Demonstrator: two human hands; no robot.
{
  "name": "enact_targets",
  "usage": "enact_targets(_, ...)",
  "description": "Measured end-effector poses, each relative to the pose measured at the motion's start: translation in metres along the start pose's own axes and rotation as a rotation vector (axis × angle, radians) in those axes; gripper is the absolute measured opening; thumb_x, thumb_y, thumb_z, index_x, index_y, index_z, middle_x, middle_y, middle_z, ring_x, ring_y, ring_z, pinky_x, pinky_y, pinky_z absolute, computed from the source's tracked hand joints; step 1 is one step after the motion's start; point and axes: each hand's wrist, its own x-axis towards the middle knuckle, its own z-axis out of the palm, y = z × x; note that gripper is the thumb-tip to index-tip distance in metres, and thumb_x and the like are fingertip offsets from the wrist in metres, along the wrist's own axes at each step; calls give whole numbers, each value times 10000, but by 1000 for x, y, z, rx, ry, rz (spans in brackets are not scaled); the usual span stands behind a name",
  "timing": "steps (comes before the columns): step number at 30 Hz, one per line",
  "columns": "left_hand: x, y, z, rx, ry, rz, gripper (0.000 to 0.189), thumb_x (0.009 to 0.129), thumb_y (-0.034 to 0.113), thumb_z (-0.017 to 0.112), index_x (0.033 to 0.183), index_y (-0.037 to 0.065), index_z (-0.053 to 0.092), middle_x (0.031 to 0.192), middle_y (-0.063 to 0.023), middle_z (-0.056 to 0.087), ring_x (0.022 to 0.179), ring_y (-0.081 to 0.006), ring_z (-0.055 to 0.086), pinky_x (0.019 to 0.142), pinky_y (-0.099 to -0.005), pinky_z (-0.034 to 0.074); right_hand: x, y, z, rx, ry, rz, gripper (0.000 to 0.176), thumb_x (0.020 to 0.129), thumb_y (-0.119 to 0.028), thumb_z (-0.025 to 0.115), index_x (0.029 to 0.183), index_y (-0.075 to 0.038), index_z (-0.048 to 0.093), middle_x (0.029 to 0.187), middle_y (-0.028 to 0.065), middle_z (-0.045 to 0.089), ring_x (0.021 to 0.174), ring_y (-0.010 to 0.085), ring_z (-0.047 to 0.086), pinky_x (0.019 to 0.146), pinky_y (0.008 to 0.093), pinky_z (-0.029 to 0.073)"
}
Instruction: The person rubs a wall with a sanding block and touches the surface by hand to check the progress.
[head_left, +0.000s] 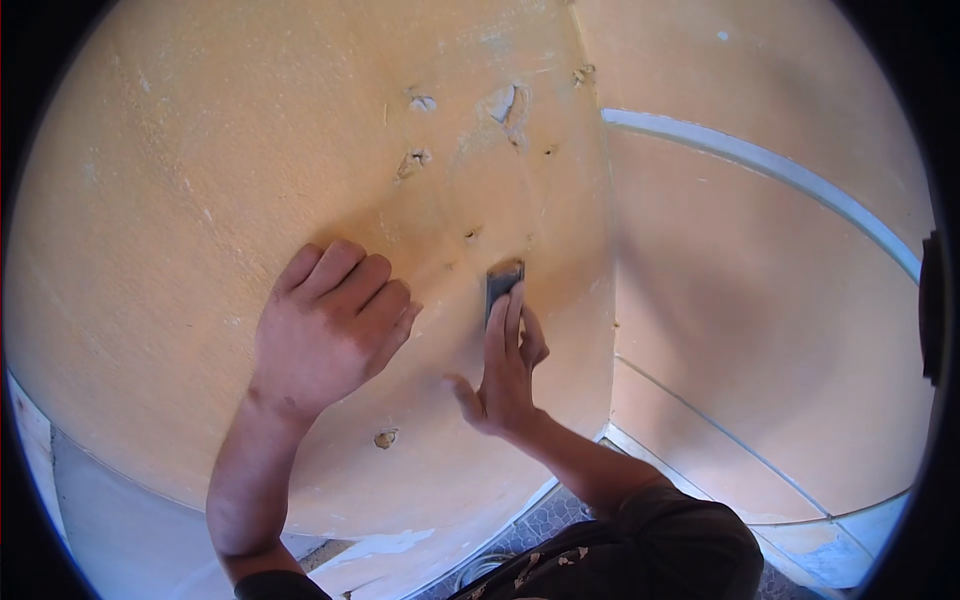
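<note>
My left hand (pixel 335 325) is a closed fist close to the yellowish painted wall (pixel 260 150). Its palm side is turned away, so whatever it might hold is hidden. To its right, my right hand (pixel 508 365) presses a small dark rectangular piece (pixel 503 281), perhaps folded sandpaper, against the wall. The fingers lie straight along this piece and the thumb sticks out to the left. Above the hands the wall has chipped spots, among them a large chip (pixel 505 103) and a ragged hole (pixel 413 162). A smaller hole (pixel 385 438) sits below, between the forearms.
On the right, an adjoining wall (pixel 720 260) meets this one at a corner and carries a pale raised strip (pixel 770 163) and a thin line lower down. Patterned floor tiles (pixel 555 515) show at the bottom, near coiled pale cable or hose (pixel 480 570).
</note>
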Motion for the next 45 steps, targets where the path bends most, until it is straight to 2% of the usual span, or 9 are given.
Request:
enact_targets(5,3,2,-2,6,-20,-24,172,766,197,828,814,112,687,812,-12,600,847,-225,577,764,-383,478,103,6,-18,18,104,-73,1012,1018,-648,463,1559,181,254,1635,426,216,1433,528,299,1146,613,211)
enact_targets(10,3,2,-1,24,-30,-6,172,766,195,829,818,112,688,792,-10,595,841,-220,576,762,-375,477,13,1,0,-6,18,-19,972,1010,-625,496,1571,142,292,1657,369,253,1390,513,356,1136,605,234)
enact_targets(16,4,5,0,5,-74,3,181,767,197,832,824,106,686,772,-13,600,787,-215,570,736,-366,463,104,11,-23,-8,130,-62,1000,1001,-655,496,1554,157,312,1633,394,278,1405,519,350,1149,598,223)
enact_targets(22,2,1,1,-12,-21,-2,185,775,205,835,833,99,695,802,-18,617,785,-220,578,735,-373,456,2,-2,1,-16,9,-18,948,1018,-604,498,1558,151,306,1646,380,266,1388,513,372,1147,584,242)
enact_targets(28,1,1,0,51,126,-83,158,765,210,805,832,120,693,864,-4,606,868,-210,601,767,-369,467,110,3,-25,-41,107,-78,1004,1008,-650,483,1544,178,298,1636,405,255,1400,528,355,1153,587,217)
enact_targets(32,1,3,-3,56,63,-91,193,765,206,848,876,97,733,866,-16,652,869,-239,595,763,-389,473,70,6,-6,15,160,-113,1001,1003,-643,493,1548,174,296,1640,401,250,1396,521,361,1144,583,217)
enact_targets(34,1,2,-3,82,57,-74,192,765,204,848,875,97,733,861,-12,651,873,-238,590,764,-390,475,3,-4,-2,-22,-17,-25,933,1011,-574,522,1565,143,299,1650,377,262,1377,516,391,1143,580,228)
enact_targets(40,1,4,0,72,55,-88,192,762,210,844,869,99,731,833,-9,643,871,-246,573,762,-391,484,105,7,-24,38,119,-79,990,999,-640,496,1541,169,318,1642,385,271,1397,504,369,1142,592,213)
enact_targets(45,0,3,0,52,59,-82,197,751,206,850,866,100,730,822,-10,638,860,-243,557,766,-391,486,25,-4,-6,31,79,-52,953,1008,-612,505,1555,146,318,1650,370,268,1388,494,378,1136,592,223)
